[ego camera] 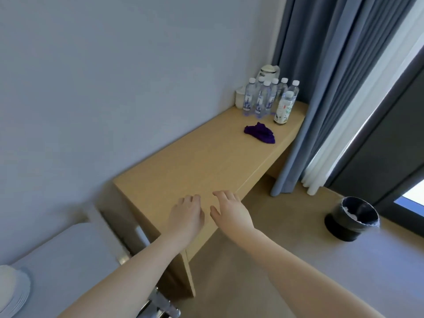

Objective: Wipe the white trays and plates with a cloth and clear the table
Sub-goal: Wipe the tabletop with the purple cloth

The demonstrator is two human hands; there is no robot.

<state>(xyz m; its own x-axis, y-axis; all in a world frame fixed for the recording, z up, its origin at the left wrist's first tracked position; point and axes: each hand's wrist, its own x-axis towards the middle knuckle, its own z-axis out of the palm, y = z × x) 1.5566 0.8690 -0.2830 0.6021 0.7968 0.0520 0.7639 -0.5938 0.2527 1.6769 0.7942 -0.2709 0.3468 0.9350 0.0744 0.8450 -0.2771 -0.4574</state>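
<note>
Purple cloth (260,133) lies on the wooden table (195,161), well beyond both hands (187,214).

Both forearms are bare to the hands (207,214): no sleeves, rings or watch visible.

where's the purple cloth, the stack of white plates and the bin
purple cloth (260,132), head view, middle of the crumpled fabric
stack of white plates (12,289), head view, top plate near the picture's left edge
bin (352,218), head view, dark liner at its rim
</note>
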